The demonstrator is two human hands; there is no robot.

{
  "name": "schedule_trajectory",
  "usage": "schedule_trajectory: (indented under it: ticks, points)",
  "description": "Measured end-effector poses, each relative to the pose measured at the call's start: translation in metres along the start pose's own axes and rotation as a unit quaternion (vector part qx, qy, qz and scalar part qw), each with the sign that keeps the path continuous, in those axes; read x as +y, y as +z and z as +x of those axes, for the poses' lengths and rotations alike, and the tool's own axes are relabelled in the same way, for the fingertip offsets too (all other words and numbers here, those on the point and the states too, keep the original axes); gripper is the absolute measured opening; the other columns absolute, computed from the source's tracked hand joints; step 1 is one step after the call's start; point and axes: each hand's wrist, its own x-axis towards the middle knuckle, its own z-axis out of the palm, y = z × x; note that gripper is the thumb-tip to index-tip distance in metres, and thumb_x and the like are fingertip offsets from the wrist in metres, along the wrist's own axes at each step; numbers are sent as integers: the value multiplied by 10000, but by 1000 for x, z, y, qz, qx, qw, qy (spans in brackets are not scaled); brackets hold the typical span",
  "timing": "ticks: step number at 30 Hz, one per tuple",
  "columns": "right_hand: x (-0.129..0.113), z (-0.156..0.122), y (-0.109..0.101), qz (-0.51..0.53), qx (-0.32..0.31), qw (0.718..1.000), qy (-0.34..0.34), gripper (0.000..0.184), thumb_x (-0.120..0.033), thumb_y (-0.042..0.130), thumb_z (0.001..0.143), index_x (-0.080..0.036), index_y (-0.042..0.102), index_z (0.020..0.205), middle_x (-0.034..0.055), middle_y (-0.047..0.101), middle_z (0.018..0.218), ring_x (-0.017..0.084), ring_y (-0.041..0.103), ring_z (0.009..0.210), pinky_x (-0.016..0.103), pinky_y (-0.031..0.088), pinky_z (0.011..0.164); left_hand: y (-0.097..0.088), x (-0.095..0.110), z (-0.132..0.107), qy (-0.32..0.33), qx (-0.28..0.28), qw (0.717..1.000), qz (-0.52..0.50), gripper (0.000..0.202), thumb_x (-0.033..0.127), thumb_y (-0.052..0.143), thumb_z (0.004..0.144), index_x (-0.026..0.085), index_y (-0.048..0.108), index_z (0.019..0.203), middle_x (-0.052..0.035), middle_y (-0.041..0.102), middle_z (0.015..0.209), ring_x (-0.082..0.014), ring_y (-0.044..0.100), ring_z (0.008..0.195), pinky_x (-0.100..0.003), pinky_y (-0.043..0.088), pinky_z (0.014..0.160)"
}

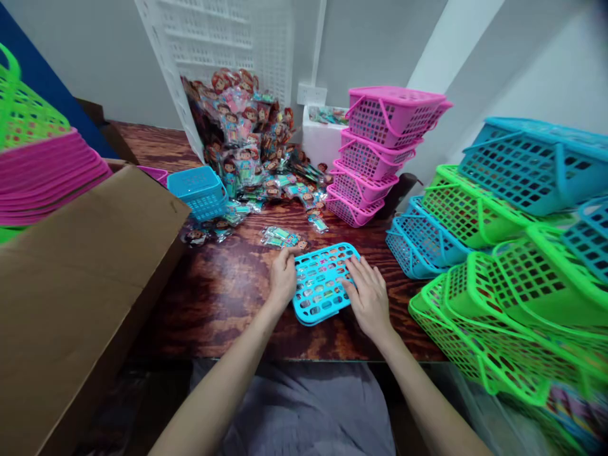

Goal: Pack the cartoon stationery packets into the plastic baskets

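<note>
A light-blue plastic basket [323, 282] with a lid full of oval holes sits on the table in front of me. Small packaged pieces show through the holes. My left hand [284, 277] is closed round the basket's left edge, thumb near the upper corner. Across the lid's right side, my right hand [369, 294] lies with fingers stretched out flat, touching it. Just beyond the basket are a few clear plastic packets [280, 237] with printed doll figures.
A pile of doll packets [242, 139] fills a tipped white crate [213, 38] at the back. Pink baskets [361, 180] are stacked behind right; green baskets [494, 285] and blue ones crowd the right. A cardboard box [85, 285] and another blue basket [197, 192] stand left.
</note>
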Motion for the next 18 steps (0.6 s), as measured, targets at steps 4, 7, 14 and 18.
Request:
schedule_trajectory:
  ticks: [4,7,14,18]
  points:
    - [3,4,11,24,66,997,-6,401,-336,401,1017,-242,569,1369,78,561,1430,265,439,1387,463,343,1100,2,-1,-4,0,6,1000,27,276,187,367,890,191,635,955,-47,696,975,-204,633,967,-303,472,878]
    - [12,14,8,84,55,995,-5,361,-315,434,998,-270,630,1298,54,614,1372,262,501,1334,459,379,1078,-2,5,-15,9,0,998,59,297,153,345,870,200,627,950,-53,675,995,-208,620,986,-315,461,892]
    - [46,47,20,365,26,923,118,414,-448,567,917,-276,622,1290,49,562,1420,260,486,1325,459,358,1130,-31,27,-20,22,-105,985,136,167,94,480,747,219,573,687,1,590,735,-189,564,728,-286,390,692]
    - [42,56,29,514,-45,821,246,463,-558,663,822,-252,676,1169,57,724,1147,278,670,1030,421,518,916,-19,25,11,-15,-137,982,126,185,289,552,843,212,560,675,19,559,644,-173,524,643,-264,349,600]
